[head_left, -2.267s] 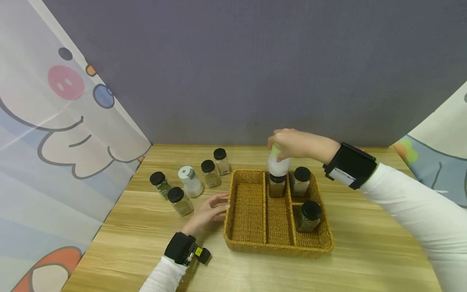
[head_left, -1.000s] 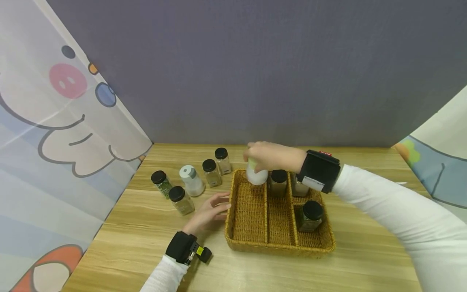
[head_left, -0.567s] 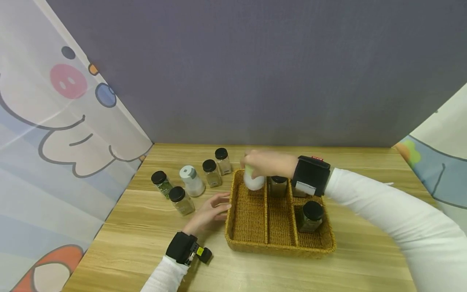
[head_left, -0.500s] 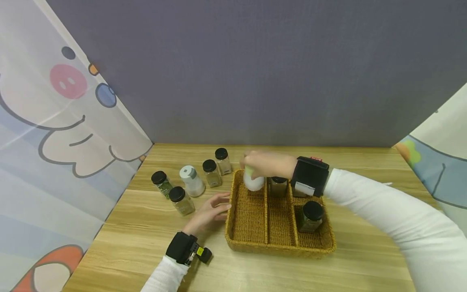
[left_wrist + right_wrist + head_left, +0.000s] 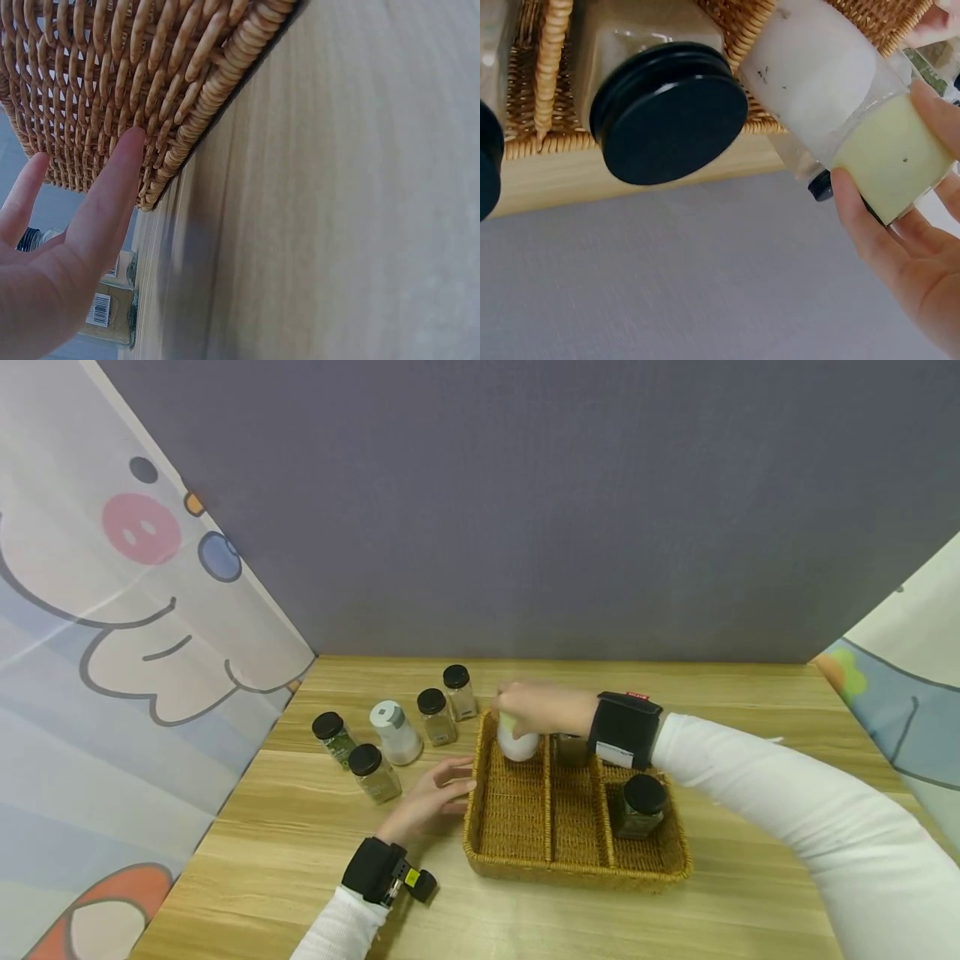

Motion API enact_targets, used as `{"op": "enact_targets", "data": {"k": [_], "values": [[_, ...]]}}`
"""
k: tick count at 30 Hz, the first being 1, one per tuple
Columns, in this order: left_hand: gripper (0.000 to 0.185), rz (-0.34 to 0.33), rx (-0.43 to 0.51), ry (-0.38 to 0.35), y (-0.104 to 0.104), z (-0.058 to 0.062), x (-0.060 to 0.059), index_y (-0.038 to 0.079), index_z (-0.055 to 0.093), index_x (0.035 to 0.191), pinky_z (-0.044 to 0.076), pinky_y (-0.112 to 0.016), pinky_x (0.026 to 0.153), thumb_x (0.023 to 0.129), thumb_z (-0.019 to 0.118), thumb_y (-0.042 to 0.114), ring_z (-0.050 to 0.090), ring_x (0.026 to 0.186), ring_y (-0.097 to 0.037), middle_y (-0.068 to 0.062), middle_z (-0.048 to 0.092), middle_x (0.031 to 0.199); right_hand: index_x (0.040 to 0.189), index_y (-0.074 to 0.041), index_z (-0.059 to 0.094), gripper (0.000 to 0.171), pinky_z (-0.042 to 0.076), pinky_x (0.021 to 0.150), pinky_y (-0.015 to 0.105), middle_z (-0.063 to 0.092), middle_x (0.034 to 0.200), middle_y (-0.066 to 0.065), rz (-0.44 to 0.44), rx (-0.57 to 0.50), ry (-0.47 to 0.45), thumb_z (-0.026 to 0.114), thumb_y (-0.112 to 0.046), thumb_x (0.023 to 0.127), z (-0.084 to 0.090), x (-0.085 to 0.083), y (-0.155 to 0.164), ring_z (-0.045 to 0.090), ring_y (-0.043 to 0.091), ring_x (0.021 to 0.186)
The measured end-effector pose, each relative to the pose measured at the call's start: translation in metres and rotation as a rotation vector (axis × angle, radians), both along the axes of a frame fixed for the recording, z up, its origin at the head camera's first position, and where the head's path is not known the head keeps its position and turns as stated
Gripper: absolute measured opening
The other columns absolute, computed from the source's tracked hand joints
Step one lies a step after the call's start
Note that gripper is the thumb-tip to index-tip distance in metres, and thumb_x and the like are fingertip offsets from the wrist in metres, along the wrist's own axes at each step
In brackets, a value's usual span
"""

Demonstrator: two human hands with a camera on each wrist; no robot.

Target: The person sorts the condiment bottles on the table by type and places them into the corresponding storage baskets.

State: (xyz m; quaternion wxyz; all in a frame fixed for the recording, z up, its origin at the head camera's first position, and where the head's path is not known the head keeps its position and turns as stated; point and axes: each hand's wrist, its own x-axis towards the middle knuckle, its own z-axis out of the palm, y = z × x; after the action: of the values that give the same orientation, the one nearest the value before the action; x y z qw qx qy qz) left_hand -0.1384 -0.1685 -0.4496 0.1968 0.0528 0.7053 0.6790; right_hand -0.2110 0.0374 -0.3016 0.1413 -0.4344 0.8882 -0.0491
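My right hand (image 5: 543, 706) grips a white shaker bottle (image 5: 517, 746) by its pale yellow-green cap (image 5: 895, 154), thumb and fingers around it. The bottle stands low in the back of the left compartment of a woven basket (image 5: 573, 875). My left hand (image 5: 431, 793) rests its fingertips against the basket's outer left wall, fingers fairly straight; the left wrist view shows them on the weave (image 5: 112, 82). A black-lidded spice jar (image 5: 667, 112) sits in the middle compartment, partly covered by my right wrist in the head view.
Another black-lidded jar (image 5: 640, 806) is in the basket's front right compartment; one behind it is mostly hidden by my arm. Left of the basket stand several black-lidded jars, one with green contents (image 5: 334, 740), and a white-capped shaker (image 5: 396, 733). A grey wall (image 5: 480, 510) rises behind the table.
My right hand has carried the white shaker bottle leftward from over the middle compartment, then down into the left compartment. My left hand has stayed at the basket's side.
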Motion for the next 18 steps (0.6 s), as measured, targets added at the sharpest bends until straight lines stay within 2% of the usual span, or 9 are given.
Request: {"op": "enact_targets", "data": {"k": [18], "values": [[0.062,-0.009,0.006,0.011,0.0,-0.002,-0.001,0.003,0.034,0.133,0.049,-0.038,0.084,0.083,0.062,0.027,0.049,0.109,-0.03,-0.023,0.039,0.129,0.109,-0.002,0.057,0.039,0.051,0.076,0.027,0.052,0.114,0.017,0.014,-0.007,0.002,0.07,-0.008,0.073,-0.019,-0.002,-0.006,0.056,0.024,0.094]]}}
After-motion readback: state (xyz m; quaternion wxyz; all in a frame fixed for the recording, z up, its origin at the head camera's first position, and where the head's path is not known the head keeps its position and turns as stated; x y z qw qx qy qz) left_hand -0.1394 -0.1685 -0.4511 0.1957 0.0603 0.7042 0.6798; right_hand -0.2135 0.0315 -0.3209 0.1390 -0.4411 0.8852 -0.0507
